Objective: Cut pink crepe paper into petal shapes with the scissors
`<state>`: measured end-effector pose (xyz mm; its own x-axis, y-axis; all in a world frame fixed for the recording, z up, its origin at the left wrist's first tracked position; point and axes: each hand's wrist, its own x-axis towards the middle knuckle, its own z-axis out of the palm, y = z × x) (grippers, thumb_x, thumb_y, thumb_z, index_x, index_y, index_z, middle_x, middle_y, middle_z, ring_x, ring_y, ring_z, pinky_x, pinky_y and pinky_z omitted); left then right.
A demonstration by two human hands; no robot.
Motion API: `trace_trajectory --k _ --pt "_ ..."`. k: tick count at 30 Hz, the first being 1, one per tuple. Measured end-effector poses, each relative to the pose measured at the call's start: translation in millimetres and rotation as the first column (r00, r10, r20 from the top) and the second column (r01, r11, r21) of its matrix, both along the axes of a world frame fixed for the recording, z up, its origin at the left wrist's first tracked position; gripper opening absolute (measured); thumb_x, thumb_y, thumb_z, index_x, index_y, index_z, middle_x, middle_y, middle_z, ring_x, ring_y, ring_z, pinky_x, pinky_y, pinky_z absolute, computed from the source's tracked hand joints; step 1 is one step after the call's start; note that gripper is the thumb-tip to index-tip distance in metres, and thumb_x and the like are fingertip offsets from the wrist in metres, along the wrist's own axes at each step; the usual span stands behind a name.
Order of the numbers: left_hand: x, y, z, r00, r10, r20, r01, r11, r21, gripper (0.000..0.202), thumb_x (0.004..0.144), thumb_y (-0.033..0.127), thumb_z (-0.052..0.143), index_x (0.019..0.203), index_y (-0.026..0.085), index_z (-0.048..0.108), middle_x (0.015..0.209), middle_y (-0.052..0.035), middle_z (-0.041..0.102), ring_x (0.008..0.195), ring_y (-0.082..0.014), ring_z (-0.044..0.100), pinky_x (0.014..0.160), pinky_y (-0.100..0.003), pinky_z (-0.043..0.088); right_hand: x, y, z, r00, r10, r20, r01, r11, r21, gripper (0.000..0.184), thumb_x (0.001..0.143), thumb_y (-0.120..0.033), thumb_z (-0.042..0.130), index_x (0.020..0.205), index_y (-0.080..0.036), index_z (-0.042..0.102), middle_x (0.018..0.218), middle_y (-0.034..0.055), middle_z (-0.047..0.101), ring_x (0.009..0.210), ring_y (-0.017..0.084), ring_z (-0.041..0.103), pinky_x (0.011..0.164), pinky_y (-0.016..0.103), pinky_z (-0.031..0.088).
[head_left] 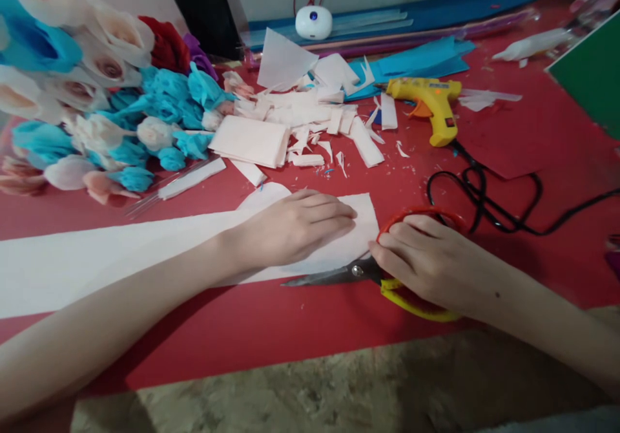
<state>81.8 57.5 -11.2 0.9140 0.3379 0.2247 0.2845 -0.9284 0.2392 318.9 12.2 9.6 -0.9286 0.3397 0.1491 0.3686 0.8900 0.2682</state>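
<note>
A long strip of white crepe paper (97, 252) stretches in from the left edge and ends beside the scissors. My left hand (305, 226) lies flat on it near that right end, palm down, fingers stretched over the paper. In my right hand (426, 255) is a pair of scissors (334, 276) with one red and one yellow handle loop. Their dark blades point left along the strip's near edge; whether part of a blade lies under the paper I cannot tell. A rounded white paper piece (266, 195) shows behind my left wrist.
Blue, white, and peach paper flowers (165, 97) crowd the back left. Folded white paper (249, 141) and scraps (314, 106) lie mid-table. Behind my right hand rests a yellow glue gun (431, 100) with a looped black cord (477, 194). The red table's front edge (271, 362) runs below.
</note>
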Motion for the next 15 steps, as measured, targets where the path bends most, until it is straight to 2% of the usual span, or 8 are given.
trace_trajectory --k 6,11,15 --pt "-1.9 0.6 1.6 1.000 -0.013 0.004 0.013 1.000 0.005 0.030 0.093 0.011 0.034 0.116 0.009 0.052 0.121 -0.0129 0.060 0.111 -0.0225 0.054 0.090 -0.038 0.046 3.4 1.3 -3.3 0.999 0.044 -0.029 -0.044 0.999 0.009 0.020 0.087 -0.014 0.038 0.085 -0.014 0.058 0.067 0.0026 0.051 0.064 0.017 0.044 0.068 0.033 0.033" --pt "-1.3 0.4 1.6 1.000 -0.009 -0.003 0.009 1.000 0.000 0.029 0.093 0.013 0.034 0.117 0.009 0.052 0.122 -0.0131 0.059 0.111 -0.0225 0.054 0.090 -0.038 0.045 3.8 0.7 -0.9 1.000 -0.004 -0.012 0.004 0.998 -0.064 0.021 0.086 -0.016 0.042 0.101 -0.011 0.055 0.074 0.0038 0.056 0.069 0.018 0.045 0.070 0.033 0.033" --pt "-0.9 -0.4 1.4 1.000 0.002 -0.004 -0.002 1.000 0.010 0.029 0.094 0.014 0.034 0.116 0.011 0.052 0.121 -0.0126 0.060 0.110 -0.0215 0.055 0.089 -0.037 0.045 2.7 -0.9 -1.3 0.998 0.009 -0.059 -0.012 0.999 -0.052 0.032 0.086 -0.011 0.038 0.116 -0.010 0.051 0.073 0.0031 0.057 0.068 0.018 0.044 0.070 0.033 0.032"
